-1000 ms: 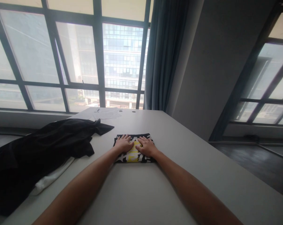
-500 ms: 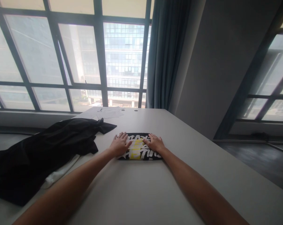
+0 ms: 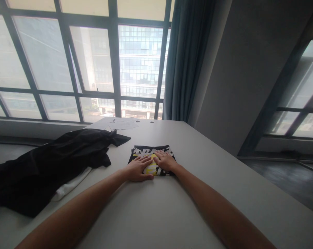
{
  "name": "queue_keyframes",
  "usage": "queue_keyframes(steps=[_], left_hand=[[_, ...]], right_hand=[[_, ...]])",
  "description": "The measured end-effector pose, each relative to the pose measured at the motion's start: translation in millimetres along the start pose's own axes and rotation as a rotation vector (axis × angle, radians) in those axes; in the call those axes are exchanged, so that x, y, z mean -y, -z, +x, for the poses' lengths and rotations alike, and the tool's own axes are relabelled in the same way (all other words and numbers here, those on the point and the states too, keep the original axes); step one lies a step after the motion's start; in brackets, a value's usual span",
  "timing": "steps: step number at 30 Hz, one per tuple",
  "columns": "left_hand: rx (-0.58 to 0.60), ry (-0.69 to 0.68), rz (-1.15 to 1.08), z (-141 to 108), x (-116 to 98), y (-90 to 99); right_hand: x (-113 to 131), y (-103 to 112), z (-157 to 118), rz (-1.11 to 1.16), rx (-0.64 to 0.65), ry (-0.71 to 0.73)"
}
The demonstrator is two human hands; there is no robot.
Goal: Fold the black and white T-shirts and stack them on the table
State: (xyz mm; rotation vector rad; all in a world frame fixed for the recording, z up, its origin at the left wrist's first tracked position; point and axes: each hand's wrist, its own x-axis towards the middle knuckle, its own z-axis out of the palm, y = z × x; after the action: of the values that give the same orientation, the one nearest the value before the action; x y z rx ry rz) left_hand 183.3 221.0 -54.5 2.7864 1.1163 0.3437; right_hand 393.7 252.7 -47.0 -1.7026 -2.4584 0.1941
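A folded black garment point(image 3: 152, 148) with white and yellow lettering lies flat on the white table point(image 3: 135, 214). My left hand point(image 3: 139, 168) rests palm down on its near left part, fingers stretched out toward the right. On its right half lies my right hand point(image 3: 165, 160), also flat, with the fingers reaching up and left over the print. The fingertips of the two hands are close together near the yellow patch. Both hands cover part of the lettering. Neither hand grips the cloth.
A heap of black cloth point(image 3: 55, 166) lies along the table's left side, a white piece point(image 3: 72, 185) showing under it. Papers point(image 3: 122, 123) lie at the far end. Beyond stand windows, a blue-grey curtain point(image 3: 189, 62) and a grey pillar point(image 3: 244, 69).
Both hands have slid from the garment's outer sides inward over its print. The left hand is now nearer to me, its fingers pointing more to the right. The view has shifted slightly.
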Motion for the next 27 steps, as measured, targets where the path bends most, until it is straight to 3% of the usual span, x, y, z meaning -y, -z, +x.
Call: queue_keyframes(steps=[2, 4, 6, 10, 12, 21, 27], left_hand=[[0.009, -0.045, -0.018, -5.7, 17.5, 6.1], [-0.017, -0.005, -0.011, -10.6, 33.5, 10.1], [-0.053, 0.072, 0.017, -13.3, 44.5, 11.4], [-0.160, 0.192, 0.097, -14.0, 50.8, 9.2], [-0.206, 0.208, 0.117, -14.2, 49.2, 7.8], [-0.235, 0.231, 0.020, -16.2, 38.0, 6.5], [-0.182, 0.268, 0.038, -17.7, 36.5, 7.5]], right_hand=[[-1.1, 2.6, -2.9, -0.019, -0.042, -0.012], [4.0, 6.9, -8.2, -0.052, -0.126, 0.026], [13.5, 12.5, -15.0, -0.064, -0.185, 0.143], [32.3, 21.8, -24.6, -0.016, -0.156, 0.485], [35.4, 23.4, -25.2, -0.010, -0.155, 0.546], [2.8, 30.7, -16.1, -0.221, -0.139, 0.391], [-45.2, 40.9, -10.5, -0.311, -0.130, 0.206]])
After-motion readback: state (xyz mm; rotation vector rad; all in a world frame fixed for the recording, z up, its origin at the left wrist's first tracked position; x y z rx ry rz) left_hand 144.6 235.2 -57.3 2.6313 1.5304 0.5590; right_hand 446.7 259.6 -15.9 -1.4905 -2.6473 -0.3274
